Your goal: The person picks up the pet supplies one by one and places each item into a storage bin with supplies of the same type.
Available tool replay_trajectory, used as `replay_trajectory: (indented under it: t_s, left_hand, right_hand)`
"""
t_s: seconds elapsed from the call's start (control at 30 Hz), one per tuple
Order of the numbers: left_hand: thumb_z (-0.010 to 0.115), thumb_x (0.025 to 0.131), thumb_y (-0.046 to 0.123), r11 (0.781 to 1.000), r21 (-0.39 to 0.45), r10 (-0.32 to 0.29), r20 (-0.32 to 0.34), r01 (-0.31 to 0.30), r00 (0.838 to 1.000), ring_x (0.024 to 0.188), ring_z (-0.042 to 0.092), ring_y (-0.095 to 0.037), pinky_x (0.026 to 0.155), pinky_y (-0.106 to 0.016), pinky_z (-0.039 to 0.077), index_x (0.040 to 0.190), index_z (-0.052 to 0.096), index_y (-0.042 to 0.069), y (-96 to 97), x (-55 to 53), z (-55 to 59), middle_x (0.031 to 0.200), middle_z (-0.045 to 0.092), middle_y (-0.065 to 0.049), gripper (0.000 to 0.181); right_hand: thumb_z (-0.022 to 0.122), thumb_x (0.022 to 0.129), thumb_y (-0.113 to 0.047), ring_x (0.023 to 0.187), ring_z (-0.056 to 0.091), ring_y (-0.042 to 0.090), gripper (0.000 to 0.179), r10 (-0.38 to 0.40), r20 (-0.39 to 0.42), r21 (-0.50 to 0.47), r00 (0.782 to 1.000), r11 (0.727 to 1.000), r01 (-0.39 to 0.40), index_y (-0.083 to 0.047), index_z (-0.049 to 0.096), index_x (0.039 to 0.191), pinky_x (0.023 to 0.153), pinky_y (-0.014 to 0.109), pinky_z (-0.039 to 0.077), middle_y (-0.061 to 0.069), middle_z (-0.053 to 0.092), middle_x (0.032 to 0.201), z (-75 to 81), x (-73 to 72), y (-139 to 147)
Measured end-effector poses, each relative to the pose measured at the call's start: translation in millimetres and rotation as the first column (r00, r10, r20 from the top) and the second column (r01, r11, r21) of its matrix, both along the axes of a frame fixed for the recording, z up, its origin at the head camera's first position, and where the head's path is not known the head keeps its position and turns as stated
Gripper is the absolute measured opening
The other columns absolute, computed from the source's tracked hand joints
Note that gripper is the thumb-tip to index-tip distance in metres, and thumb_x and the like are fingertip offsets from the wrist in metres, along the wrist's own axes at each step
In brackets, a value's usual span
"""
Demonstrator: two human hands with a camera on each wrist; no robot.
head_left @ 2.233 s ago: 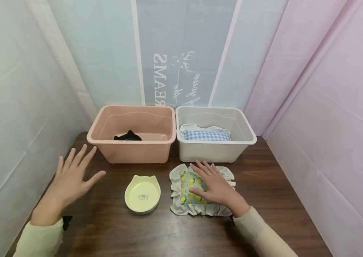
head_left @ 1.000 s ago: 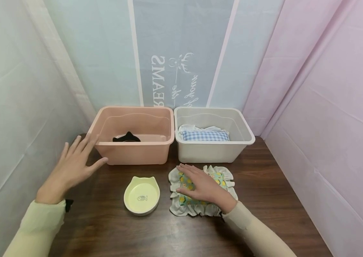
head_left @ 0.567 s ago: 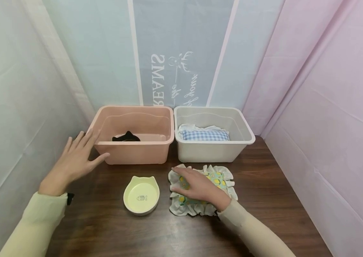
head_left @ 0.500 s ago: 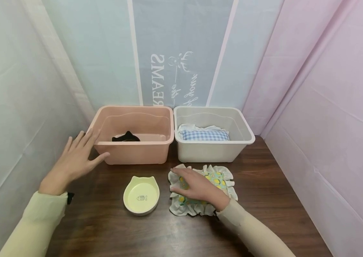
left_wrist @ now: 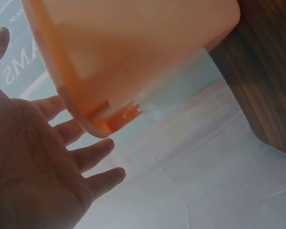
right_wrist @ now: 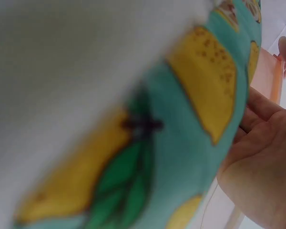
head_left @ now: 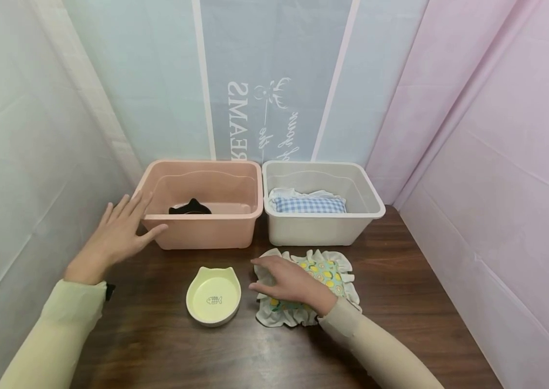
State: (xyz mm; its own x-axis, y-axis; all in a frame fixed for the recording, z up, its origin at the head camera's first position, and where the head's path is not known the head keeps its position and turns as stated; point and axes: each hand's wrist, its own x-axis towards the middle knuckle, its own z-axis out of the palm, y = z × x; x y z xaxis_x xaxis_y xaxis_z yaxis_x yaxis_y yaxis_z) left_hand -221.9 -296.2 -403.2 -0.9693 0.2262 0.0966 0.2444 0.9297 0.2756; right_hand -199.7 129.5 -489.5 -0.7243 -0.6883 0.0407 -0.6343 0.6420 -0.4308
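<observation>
My left hand point(head_left: 115, 237) spreads its fingers at the near left corner of the pink bin point(head_left: 206, 232). In the left wrist view those fingers lie right at the bin's rim point(left_wrist: 69, 107). My right hand point(head_left: 289, 281) holds nothing; it hovers over the left part of a ruffled cushion point(head_left: 330, 275) with a lemon print, its thumb and fingers parted and pointing left. Left of those fingertips sits a pale yellow cat-eared bowl point(head_left: 214, 297) with a fishbone drawing inside. The lemon fabric point(right_wrist: 195, 119) fills much of the right wrist view.
A black cat-eared item point(head_left: 190, 207) lies in the pink bin. Beside it, a white bin point(head_left: 323, 229) holds a blue checked cushion point(head_left: 310, 205) with a white frill. Both stand at the back of the dark wooden table point(head_left: 235, 356), with hanging cloth on three sides.
My right hand has moved left across the cushion toward the bowl. My left hand has shifted forward and right to the pink bin's corner. The bowl, cushions and bins stay in place.
</observation>
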Motion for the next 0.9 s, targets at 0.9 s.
replay_trajectory:
  t_s: [0.9]
  left_hand:
    - [0.047,0.105,0.074,0.999,0.041,-0.007,0.104,0.003,0.995,0.162,-0.008,-0.052,0.131,-0.063,0.0,0.168,-0.006,-0.006,-9.2,-34.3,3.5,0.175,-0.01,-0.032,0.114]
  right_hand:
    - [0.061,0.107,-0.056,0.132,0.063,0.02,0.062,-0.029,0.03,0.093,0.999,0.995,0.027,-0.011,0.062,0.149,0.108,0.039,0.054,0.004,0.067,0.142,1.8,-6.8,-37.3]
